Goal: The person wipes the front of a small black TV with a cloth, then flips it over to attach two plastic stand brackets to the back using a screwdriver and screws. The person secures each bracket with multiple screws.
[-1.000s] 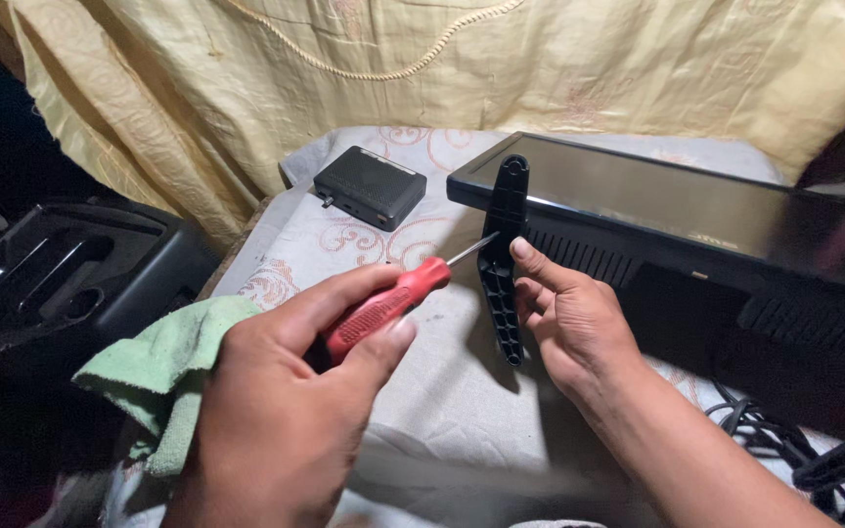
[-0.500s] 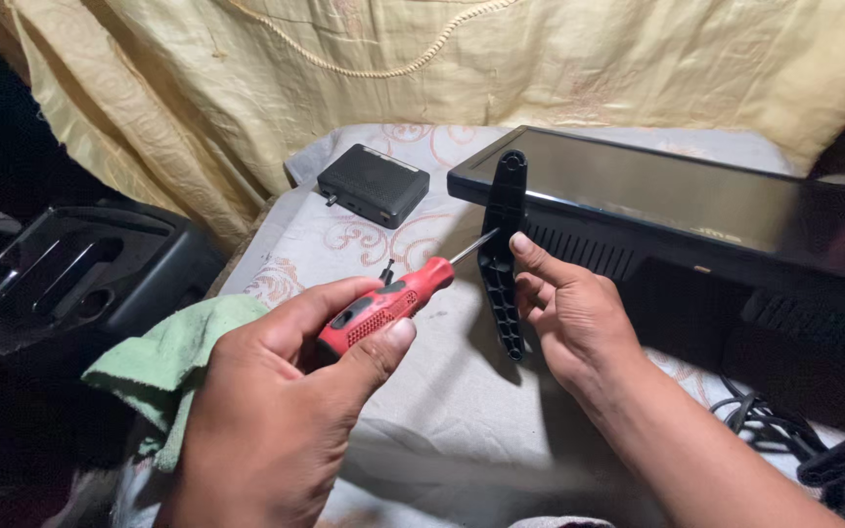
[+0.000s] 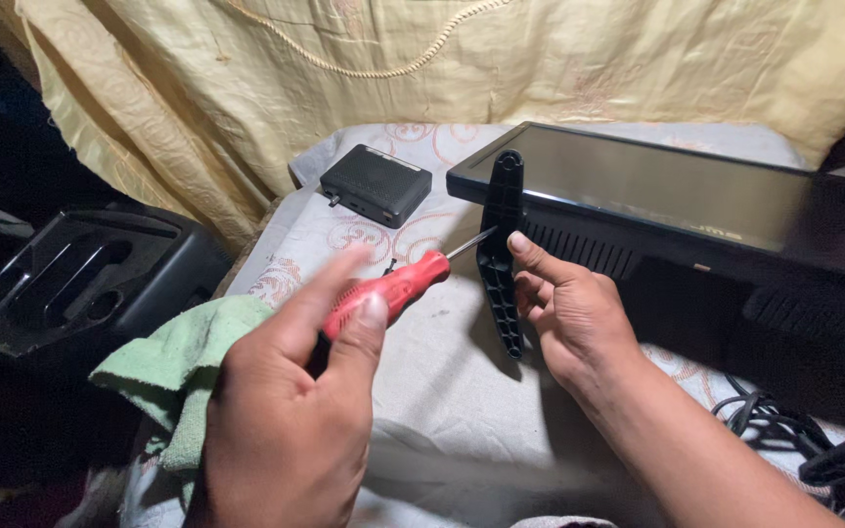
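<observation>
Yellow embroidered cloth backs our patterned tabletop (image 3: 442, 372). At frame centre our right hand (image 3: 569, 323) has its grip clamped on the upright black bracket (image 3: 503, 254); our left hand (image 3: 295, 411), grip clamped on the red screwdriver (image 3: 388, 290), sets its tip at the bracket, fastening apparently unfinished. Monitor (image 3: 657, 196) crowds right; lower centre lies open.

A red-handled screwdriver with a thin steel shaft (image 3: 398, 284) lies slanted, handle low toward the left, its tip meeting the black ribbed plastic stand bracket (image 3: 502, 249). That long, narrow bracket stands nearly upright, with a rounded eyelet at its top and a ladder of ribs down its lower half. Its upper end rests against the screwdriver's far side, at the near left corner of the black flat-screen monitor (image 3: 657, 200) lying face down.
</observation>
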